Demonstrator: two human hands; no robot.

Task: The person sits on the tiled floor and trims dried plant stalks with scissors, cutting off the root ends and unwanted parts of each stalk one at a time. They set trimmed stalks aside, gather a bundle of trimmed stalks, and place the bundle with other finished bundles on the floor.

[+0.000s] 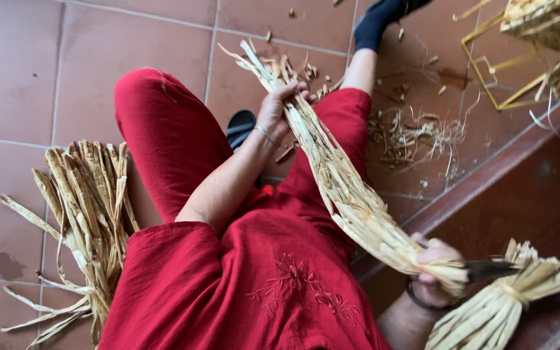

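Terracotta tile floor [21, 71], dark red step [526, 194].

Bare floor [27, 71] lies open across the upper left of the frame, and again along the top middle, where only small chips lie. At lower left a loose bundle [89, 214] of dry strips fills the floor beside the red knee [157, 129]. Through the middle, the long sheaf [345, 188] stretched between the left hand [280, 110] and the right hand [435, 272] bars the way from upper middle to lower right. Right of the leg, a litter of scraps [416, 136] covers the tiles. At upper right a wire frame [494, 65] and basket [552, 26] stand in the way. The step [520, 188] closes off the right, with a tied bundle [500, 304] at its lower end.
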